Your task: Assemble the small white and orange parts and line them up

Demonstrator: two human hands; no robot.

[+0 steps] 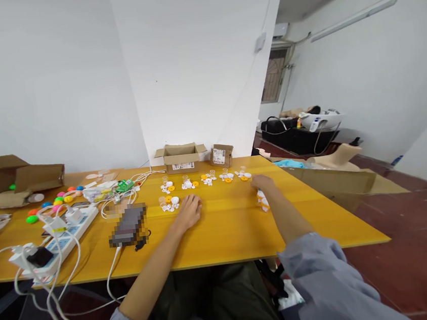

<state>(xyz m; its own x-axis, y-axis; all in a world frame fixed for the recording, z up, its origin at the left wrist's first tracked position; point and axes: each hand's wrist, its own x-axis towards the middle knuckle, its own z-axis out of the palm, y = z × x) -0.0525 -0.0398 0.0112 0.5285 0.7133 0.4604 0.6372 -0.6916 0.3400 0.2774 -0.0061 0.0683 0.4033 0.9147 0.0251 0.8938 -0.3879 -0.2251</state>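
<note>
My left hand point(190, 212) rests on the wooden table with its fingers loosely apart, and nothing shows in it. Just left of it lies a small group with a clear plastic cup point(162, 202), a white disc point(175, 200), an orange ring point(168, 199) and small white pieces. My right hand point(263, 182) has its fingers curled at the right end of the row of parts; what they hold, if anything, is hidden. A cluster of white and orange parts point(262, 201) lies below that hand, partly covered by the forearm. Nearest its fingertips is an orange ring point(244, 178).
Similar groups of clear cups and small parts point(208, 181) line the table's point(221, 235) far side, before two cardboard boxes point(181, 158). At left are a phone-like dark device point(129, 226), a power strip point(69, 236) with cables, and coloured balls point(58, 201).
</note>
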